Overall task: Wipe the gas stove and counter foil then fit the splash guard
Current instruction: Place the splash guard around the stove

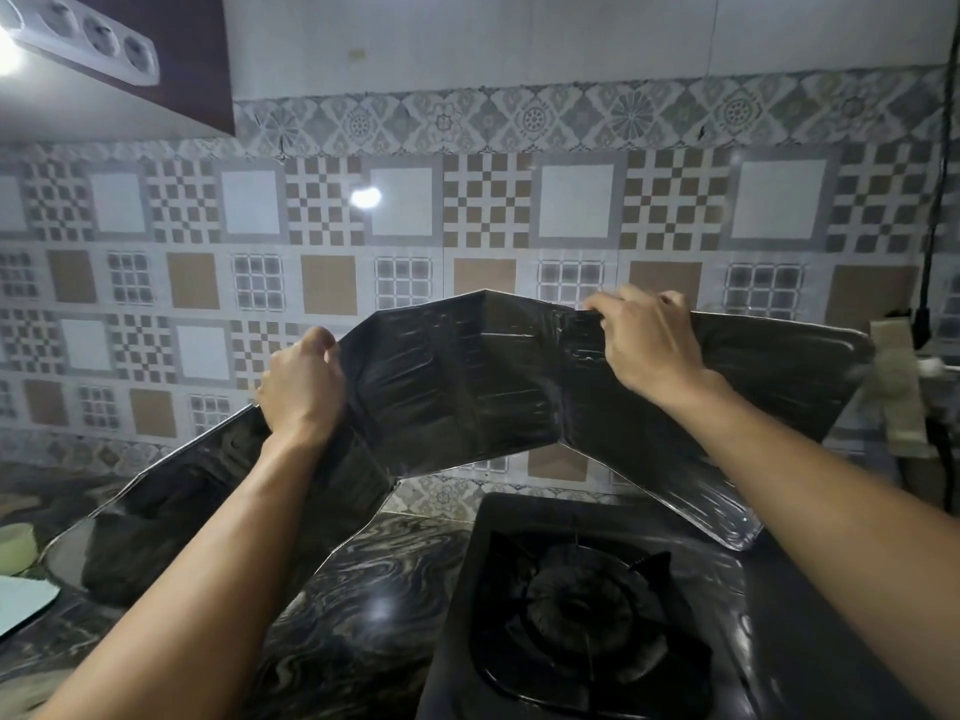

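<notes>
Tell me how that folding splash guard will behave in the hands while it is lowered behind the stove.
The splash guard probably flexes at its creases: its panels already bend at different angles between the left hand and the right hand. It looks thin and light, held up by an edge grip alone. Its glossy surface may be slippery, and the hanging end panels could catch the stove.

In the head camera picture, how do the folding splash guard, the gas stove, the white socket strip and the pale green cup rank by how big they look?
1. splash guard
2. gas stove, cut off by the frame's bottom edge
3. socket strip, also cut off
4. green cup, partly out of frame

Camera nearness skews these looks.
</notes>
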A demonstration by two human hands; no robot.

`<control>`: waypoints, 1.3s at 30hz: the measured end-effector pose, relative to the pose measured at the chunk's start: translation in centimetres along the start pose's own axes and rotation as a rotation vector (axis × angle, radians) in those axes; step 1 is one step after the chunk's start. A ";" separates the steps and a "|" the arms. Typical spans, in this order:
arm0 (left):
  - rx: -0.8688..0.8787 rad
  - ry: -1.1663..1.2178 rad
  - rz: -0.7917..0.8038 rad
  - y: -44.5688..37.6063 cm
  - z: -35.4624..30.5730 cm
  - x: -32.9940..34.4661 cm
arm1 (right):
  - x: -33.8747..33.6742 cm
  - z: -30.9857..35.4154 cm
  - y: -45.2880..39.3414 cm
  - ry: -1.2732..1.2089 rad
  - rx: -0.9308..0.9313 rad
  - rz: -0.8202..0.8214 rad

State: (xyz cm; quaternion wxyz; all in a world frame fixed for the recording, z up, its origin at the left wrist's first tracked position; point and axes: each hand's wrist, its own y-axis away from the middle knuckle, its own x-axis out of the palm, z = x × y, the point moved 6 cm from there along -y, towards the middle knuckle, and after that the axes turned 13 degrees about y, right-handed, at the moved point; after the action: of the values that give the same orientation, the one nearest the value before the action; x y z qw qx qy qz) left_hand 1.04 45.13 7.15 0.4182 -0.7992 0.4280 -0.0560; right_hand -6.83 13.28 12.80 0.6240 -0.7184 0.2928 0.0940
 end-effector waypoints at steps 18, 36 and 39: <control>0.052 0.027 0.002 1.6 -0.1 3.5 | 3.9 -4.1 0.4 -0.060 -0.032 0.020; 0.145 -0.242 0.397 2.3 -2.1 12.7 | 13.3 -11.0 8.4 -0.095 0.239 0.416; 0.094 -0.391 0.532 1.8 -0.5 12.3 | 13.9 -11.5 9.4 -0.058 0.261 0.482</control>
State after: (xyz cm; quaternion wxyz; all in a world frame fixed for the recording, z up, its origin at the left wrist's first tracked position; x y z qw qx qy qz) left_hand 7.36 35.31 2.84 0.5287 -0.6349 0.5303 0.1902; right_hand -3.24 -2.39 0.28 0.6792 -0.5383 0.4469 0.2219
